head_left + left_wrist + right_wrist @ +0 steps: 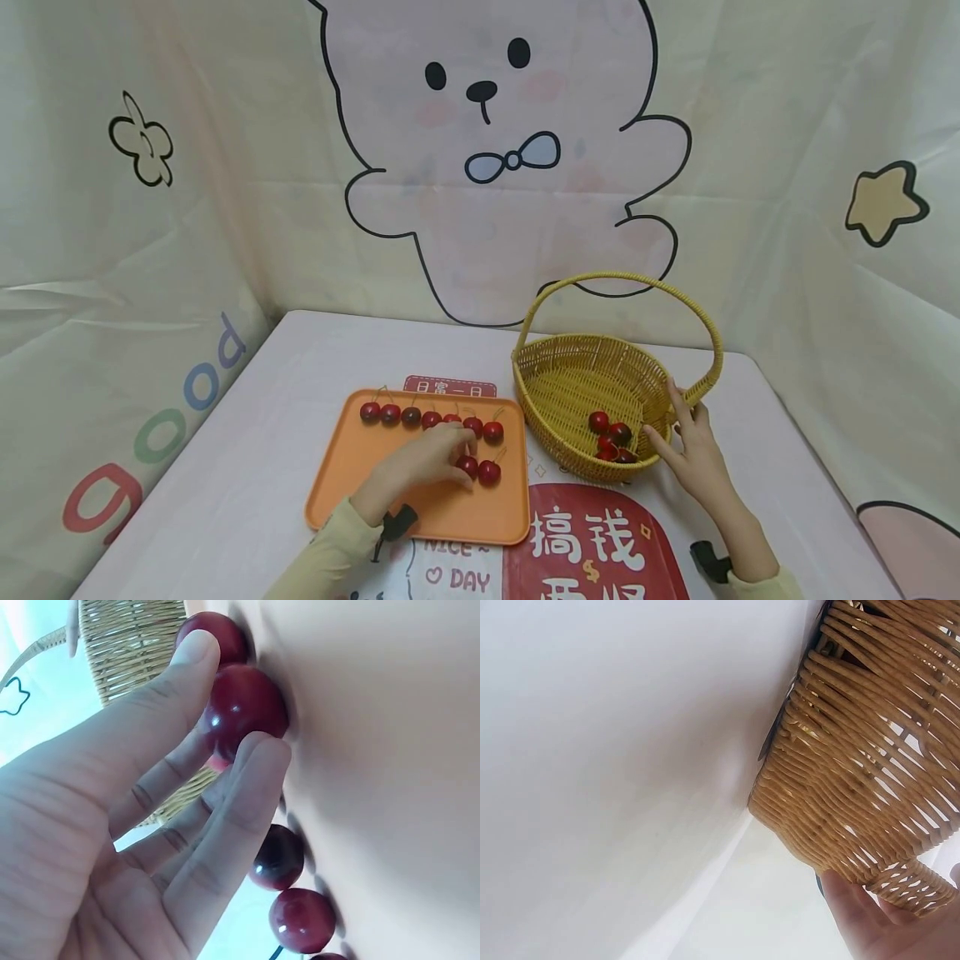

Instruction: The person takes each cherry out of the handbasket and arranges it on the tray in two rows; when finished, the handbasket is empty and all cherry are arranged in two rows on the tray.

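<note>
My left hand reaches over an orange tray. Thumb and fingertips pinch a dark red cherry, which still sits at the tray surface. Beside it lies another cherry. Behind the hand, a row of several cherries with stems lines the tray's far side, partly hidden by the fingers. At the right, my right hand holds the rim of a yellow wicker basket near the handle's base, thumb on the inner side. Several cherries lie inside the basket.
The basket's tall arched handle rises above it. Tray and basket stand side by side on a white table with red printed lettering. A cloth backdrop with a cartoon bear encloses the back and sides.
</note>
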A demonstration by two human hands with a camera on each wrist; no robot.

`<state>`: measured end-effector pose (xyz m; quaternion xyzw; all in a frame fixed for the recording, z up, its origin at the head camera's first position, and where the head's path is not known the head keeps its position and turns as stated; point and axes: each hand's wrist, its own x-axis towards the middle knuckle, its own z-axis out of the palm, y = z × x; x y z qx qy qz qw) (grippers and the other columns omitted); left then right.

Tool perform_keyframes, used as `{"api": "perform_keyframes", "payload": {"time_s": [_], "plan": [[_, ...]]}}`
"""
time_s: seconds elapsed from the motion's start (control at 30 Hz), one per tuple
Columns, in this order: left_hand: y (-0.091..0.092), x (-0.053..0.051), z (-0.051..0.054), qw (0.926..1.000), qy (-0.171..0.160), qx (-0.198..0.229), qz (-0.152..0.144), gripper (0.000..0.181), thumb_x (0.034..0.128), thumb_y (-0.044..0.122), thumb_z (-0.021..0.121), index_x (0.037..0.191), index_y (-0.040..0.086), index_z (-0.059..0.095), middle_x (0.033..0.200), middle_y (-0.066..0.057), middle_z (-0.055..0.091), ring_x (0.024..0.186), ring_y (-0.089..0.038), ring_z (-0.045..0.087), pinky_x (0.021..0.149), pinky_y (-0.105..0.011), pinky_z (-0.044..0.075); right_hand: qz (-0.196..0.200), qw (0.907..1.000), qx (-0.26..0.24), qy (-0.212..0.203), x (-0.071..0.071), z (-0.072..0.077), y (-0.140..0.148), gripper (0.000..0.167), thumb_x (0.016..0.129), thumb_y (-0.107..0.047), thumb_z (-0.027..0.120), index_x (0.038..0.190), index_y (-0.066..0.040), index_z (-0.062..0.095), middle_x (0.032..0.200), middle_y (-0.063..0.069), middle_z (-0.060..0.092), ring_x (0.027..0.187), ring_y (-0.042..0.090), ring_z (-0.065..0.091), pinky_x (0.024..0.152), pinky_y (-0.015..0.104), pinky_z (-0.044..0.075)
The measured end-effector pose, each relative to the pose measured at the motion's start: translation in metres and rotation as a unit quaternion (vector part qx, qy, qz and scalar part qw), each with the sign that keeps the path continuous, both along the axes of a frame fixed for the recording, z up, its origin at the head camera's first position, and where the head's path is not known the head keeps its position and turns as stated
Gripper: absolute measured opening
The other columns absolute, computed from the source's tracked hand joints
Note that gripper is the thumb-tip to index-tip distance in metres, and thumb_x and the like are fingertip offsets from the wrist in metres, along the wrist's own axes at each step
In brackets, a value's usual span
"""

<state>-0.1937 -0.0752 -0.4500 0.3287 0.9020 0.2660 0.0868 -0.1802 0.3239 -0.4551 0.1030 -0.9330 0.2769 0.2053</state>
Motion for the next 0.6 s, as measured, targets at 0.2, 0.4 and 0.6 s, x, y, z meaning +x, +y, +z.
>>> {"api": "perform_keyframes", "payload": {"time_s": [0.2,0.4,0.6], "plan": [[-0.003,-0.001,0.006,0.9997,-0.012,0.022,0.004,0.031,0.0716,0.027,0.079,0.093,0.013,0.063,0.083,0.001,0.058,0.075,-0.011,0.048,0.067,-0.019,0.044,0.001,1.0,-0.002,0.001,0.0,0.0,0.0,0.084,0.082,-0.01,0.068,0.149,-0.015,0.018,0.132,0.035,0.026,0.107,0.049,0.045,0.079,0.062,0.046],[-0.002,-0.003,0.013,0.9991,-0.001,0.043,0.001,0.028,0.0767,0.023,0.075,0.097,0.008,0.063,0.089,-0.004,0.06,0.078,-0.015,0.052,0.069,-0.021,0.045,0.002,1.0,-0.003,0.004,0.0,0.0,0.0,0.085,0.082,-0.01,0.068,0.149,-0.016,0.017,0.132,0.036,0.026,0.108,0.05,0.045,0.079,0.062,0.046],[0.008,-0.004,0.016,0.9988,0.008,0.048,0.004,0.025,0.0827,0.021,0.07,0.104,0.01,0.061,0.095,-0.004,0.062,0.083,-0.015,0.056,0.073,-0.02,0.047,0.005,0.9999,-0.003,0.008,-0.001,0.0,0.0,0.086,0.082,-0.01,0.068,0.149,-0.019,0.016,0.132,0.036,0.026,0.107,0.049,0.045,0.078,0.062,0.046]]}}
